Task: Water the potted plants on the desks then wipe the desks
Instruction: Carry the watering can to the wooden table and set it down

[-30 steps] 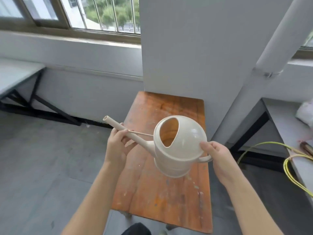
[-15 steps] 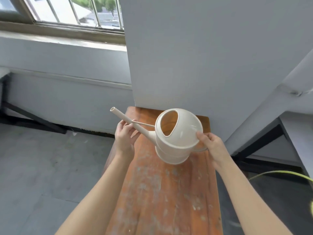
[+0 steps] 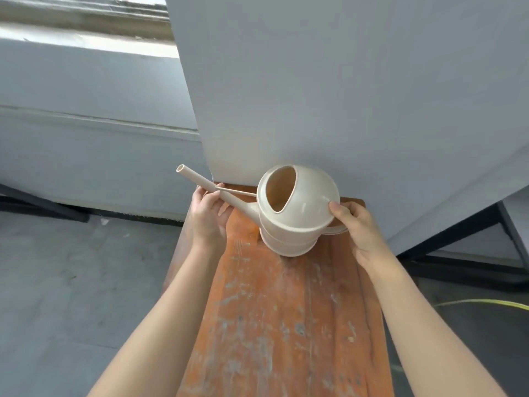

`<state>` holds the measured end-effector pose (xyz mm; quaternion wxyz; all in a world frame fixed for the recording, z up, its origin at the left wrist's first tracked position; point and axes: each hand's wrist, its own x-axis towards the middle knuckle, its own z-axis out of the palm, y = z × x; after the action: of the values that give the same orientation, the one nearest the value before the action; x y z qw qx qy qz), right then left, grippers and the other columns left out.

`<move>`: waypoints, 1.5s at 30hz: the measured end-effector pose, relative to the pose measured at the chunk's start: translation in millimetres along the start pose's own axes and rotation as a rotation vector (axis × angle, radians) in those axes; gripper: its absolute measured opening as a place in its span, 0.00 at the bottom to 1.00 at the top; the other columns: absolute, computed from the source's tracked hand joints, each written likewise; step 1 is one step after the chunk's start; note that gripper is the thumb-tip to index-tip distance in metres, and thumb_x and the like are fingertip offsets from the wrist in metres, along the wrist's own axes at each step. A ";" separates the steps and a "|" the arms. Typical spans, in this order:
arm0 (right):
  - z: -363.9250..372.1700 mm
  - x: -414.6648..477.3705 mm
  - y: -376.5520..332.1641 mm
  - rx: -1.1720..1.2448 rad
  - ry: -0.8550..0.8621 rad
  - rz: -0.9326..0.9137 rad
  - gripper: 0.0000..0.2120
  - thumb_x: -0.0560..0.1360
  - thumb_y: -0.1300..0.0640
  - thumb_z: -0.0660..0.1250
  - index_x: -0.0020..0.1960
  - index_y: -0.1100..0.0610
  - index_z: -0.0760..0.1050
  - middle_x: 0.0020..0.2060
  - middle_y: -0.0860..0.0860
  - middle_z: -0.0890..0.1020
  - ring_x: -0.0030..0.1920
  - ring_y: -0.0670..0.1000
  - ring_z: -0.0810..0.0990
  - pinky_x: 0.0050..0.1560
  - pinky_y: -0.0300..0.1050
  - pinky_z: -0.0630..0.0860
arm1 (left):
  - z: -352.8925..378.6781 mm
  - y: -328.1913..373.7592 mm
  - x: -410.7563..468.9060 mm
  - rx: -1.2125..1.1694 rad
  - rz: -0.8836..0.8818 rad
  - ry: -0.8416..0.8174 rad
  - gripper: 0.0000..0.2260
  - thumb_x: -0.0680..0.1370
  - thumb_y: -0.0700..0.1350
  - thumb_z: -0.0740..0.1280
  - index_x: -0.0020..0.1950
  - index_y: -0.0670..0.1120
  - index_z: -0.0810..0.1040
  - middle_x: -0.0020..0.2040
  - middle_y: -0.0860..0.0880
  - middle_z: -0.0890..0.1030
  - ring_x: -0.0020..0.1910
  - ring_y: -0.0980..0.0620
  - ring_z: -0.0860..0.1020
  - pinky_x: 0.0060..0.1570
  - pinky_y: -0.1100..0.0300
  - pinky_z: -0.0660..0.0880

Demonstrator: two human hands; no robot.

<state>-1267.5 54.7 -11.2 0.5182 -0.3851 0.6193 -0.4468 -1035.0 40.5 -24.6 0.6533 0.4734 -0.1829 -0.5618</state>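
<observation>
The cream watering can (image 3: 297, 213) is at the bench's (image 3: 286, 325) far end by the wall (image 3: 343, 81); whether it is set down or just above the board, I cannot tell. Its long axis runs leftward up the spout (image 3: 200, 181), which the left hand (image 3: 207, 222) pinches midway; the right hand (image 3: 357, 227) curls round the handle (image 3: 337, 229) opposite. No label or writing shows.

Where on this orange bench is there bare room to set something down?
Far end by the grey wall is crowded: the watering can, left hand on its spout, right hand at its handle. The stretch of the bench nearest the camera is bare.
</observation>
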 end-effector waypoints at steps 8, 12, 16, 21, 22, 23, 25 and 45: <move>7.1 -2.2 1.4 0.009 0.028 -0.027 0.08 0.73 0.56 0.66 0.36 0.54 0.71 0.39 0.48 0.77 0.43 0.44 0.75 0.44 0.36 0.67 | 1.7 8.9 -1.7 0.074 -0.041 0.005 0.07 0.76 0.37 0.58 0.53 0.45 0.70 0.46 0.49 0.75 0.45 0.51 0.75 0.49 0.58 0.72; 5.1 -11.6 -2.5 -0.012 0.045 -0.033 0.10 0.73 0.55 0.67 0.52 0.57 0.73 0.48 0.47 0.76 0.51 0.46 0.73 0.49 0.35 0.67 | -5.3 16.8 -10.4 0.388 -0.078 0.004 0.09 0.78 0.42 0.58 0.57 0.50 0.72 0.53 0.51 0.74 0.55 0.50 0.72 0.56 0.56 0.66; -4.5 -38.0 -10.5 -0.032 0.241 -0.061 0.22 0.74 0.54 0.65 0.66 0.60 0.66 0.55 0.49 0.71 0.56 0.47 0.69 0.57 0.40 0.65 | -31.6 33.8 -35.1 0.592 -0.049 0.045 0.18 0.78 0.43 0.59 0.68 0.42 0.67 0.57 0.46 0.74 0.52 0.48 0.74 0.50 0.56 0.69; -18.1 -93.7 -6.0 -0.200 0.285 -0.099 0.20 0.75 0.57 0.62 0.66 0.59 0.66 0.50 0.53 0.76 0.52 0.53 0.76 0.55 0.48 0.71 | -79.8 55.7 -98.2 0.716 0.063 0.029 0.06 0.77 0.39 0.59 0.50 0.44 0.75 0.41 0.49 0.78 0.43 0.47 0.77 0.46 0.56 0.72; -18.6 -105.9 -2.1 -0.225 0.250 -0.098 0.20 0.75 0.58 0.62 0.66 0.59 0.66 0.49 0.54 0.76 0.52 0.54 0.77 0.55 0.49 0.72 | -90.8 57.2 -114.3 0.738 0.084 0.043 0.06 0.77 0.38 0.59 0.50 0.44 0.75 0.41 0.49 0.78 0.43 0.46 0.77 0.46 0.57 0.73; -18.8 -118.7 3.0 -0.249 0.209 -0.097 0.21 0.75 0.58 0.63 0.66 0.59 0.65 0.48 0.54 0.77 0.52 0.55 0.77 0.55 0.50 0.73 | -102.1 58.3 -133.3 0.759 0.105 0.061 0.06 0.77 0.38 0.59 0.50 0.43 0.75 0.41 0.49 0.78 0.42 0.47 0.77 0.43 0.61 0.73; -16.3 -147.2 15.4 -0.288 0.118 -0.106 0.21 0.74 0.57 0.63 0.66 0.60 0.66 0.47 0.53 0.77 0.51 0.54 0.77 0.53 0.49 0.72 | -127.4 58.1 -176.2 0.818 0.143 0.094 0.07 0.78 0.38 0.58 0.52 0.42 0.75 0.43 0.47 0.79 0.41 0.51 0.77 0.38 0.67 0.72; 57.8 -511.8 179.1 -0.812 -0.892 -0.498 0.32 0.73 0.59 0.66 0.73 0.53 0.55 0.47 0.44 0.74 0.43 0.42 0.75 0.45 0.39 0.74 | -369.5 -52.8 -662.2 0.463 -0.059 0.985 0.08 0.72 0.44 0.66 0.47 0.41 0.77 0.40 0.43 0.80 0.44 0.43 0.78 0.50 0.52 0.69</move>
<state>-1127.9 581.4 -33.1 0.4199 -0.8306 0.3567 -0.0812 -979.6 798.2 -53.2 0.5244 0.8169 0.0393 -0.2368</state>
